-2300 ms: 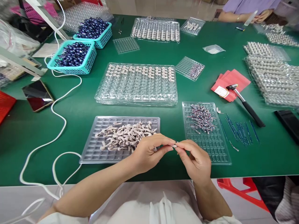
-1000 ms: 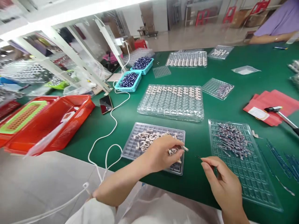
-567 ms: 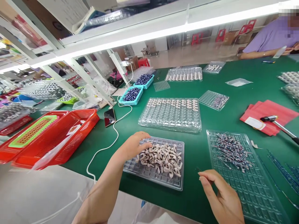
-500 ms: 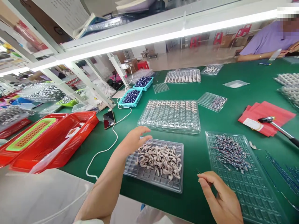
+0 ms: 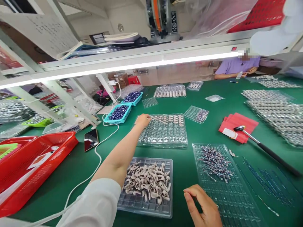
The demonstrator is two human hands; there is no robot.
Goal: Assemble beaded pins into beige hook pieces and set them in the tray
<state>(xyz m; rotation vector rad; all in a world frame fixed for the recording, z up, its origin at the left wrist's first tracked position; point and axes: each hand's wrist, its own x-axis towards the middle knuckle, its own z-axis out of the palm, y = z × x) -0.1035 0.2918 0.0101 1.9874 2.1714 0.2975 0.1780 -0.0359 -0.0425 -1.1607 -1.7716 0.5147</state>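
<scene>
My left hand [image 5: 143,121] stretches to the far left corner of a clear compartment tray [image 5: 163,134], fingers pinched together over it; what they hold, if anything, is hidden. Small pale parts fill this tray's back rows. Beneath my left forearm, a grey tray [image 5: 167,205] carries a heap of beige curved earpiece-like shells [image 5: 149,181]. My right hand [image 5: 202,203] hovers right of the grey tray, thumb and forefinger closed at the tips; anything between them is too small to name. Beside it, a clear tray [image 5: 236,201] bears a pile of small wired parts [image 5: 215,162].
Blue baskets [image 5: 118,114] of dark beads, a phone [image 5: 91,139] and a white cable [image 5: 98,154] lie left, near a red basket [image 5: 56,160]. On the right are red sheets [image 5: 248,123], a black-handled hammer [image 5: 272,151] and filled trays [image 5: 276,116]. A shelf lamp [image 5: 142,64] spans overhead.
My left hand has moved forward from above the shell heap to the clear tray's far corner, its fingers closing. My right hand keeps its pinch beside the grey tray. The camera view has shifted.
</scene>
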